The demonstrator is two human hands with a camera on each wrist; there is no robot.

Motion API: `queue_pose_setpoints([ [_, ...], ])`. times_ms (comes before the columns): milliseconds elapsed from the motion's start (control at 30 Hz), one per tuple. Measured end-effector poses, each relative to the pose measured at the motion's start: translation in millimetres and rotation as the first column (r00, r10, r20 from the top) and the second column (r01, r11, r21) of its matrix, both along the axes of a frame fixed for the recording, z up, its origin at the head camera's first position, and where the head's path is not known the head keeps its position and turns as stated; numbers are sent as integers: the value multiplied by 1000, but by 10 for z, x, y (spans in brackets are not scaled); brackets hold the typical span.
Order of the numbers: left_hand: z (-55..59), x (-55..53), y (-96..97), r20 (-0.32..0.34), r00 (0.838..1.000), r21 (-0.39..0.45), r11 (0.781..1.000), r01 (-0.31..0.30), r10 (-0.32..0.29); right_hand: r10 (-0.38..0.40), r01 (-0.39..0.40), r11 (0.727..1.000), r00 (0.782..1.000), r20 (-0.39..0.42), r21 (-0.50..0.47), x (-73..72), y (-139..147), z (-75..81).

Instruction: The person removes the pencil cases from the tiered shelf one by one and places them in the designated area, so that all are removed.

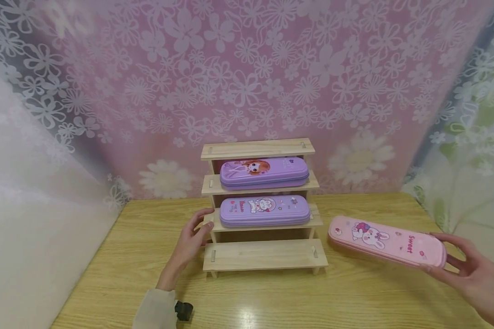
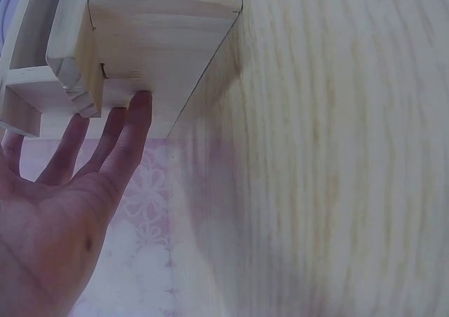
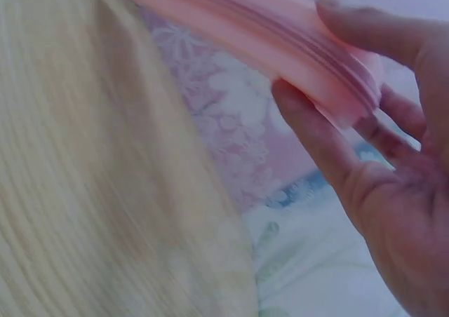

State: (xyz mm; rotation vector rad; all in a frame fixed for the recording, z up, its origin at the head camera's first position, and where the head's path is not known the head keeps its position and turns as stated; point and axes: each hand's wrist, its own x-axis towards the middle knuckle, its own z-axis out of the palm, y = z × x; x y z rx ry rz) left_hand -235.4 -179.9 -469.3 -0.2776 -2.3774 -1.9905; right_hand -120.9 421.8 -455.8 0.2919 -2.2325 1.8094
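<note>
A light wooden rack [image 1: 267, 253] with stepped shelves stands mid-table. My left hand [image 1: 195, 233] rests at its left side, thumb and index at a shelf's end. In the left wrist view its fingers [image 2: 126, 142] reach fairly straight to the rack's side panel [image 2: 161, 43]. My right hand [image 1: 473, 269] pinches the right end of a pink pencil case [image 1: 387, 242] printed with a bunny and "Sweet", thumb and fingers on opposite faces. The case tilts above the table, right of the rack. Its zipper edge [image 3: 280, 26] shows in the right wrist view.
A purple pencil case with a girl [image 1: 265, 172] lies on the second shelf from the top, and a lilac one with a bunny [image 1: 265, 210] below it. The lowest and top shelves are bare. Flowered curtains [image 1: 251, 91] hang behind the wooden table [image 1: 148, 256].
</note>
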Motion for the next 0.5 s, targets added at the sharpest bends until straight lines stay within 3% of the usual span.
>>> queue_pose_setpoints([
  [133, 12, 4, 7, 9, 1000, 2, 1000, 2, -2, -178, 165, 970, 982, 59, 179, -38, -156, 9],
  [300, 12, -7, 3, 15, 1000, -12, 1000, -4, 4, -351, 336, 904, 936, 10, 264, -110, -362, -19],
  [400, 17, -11, 10, 18, 1000, -6, 1000, -2, 2, -397, 377, 884, 918, 18, 277, -161, -451, -43],
  [500, 27, -14, 24, 27, 1000, 13, 1000, -10, 10, -396, 361, 881, 916, 60, 306, -215, -525, -68],
])
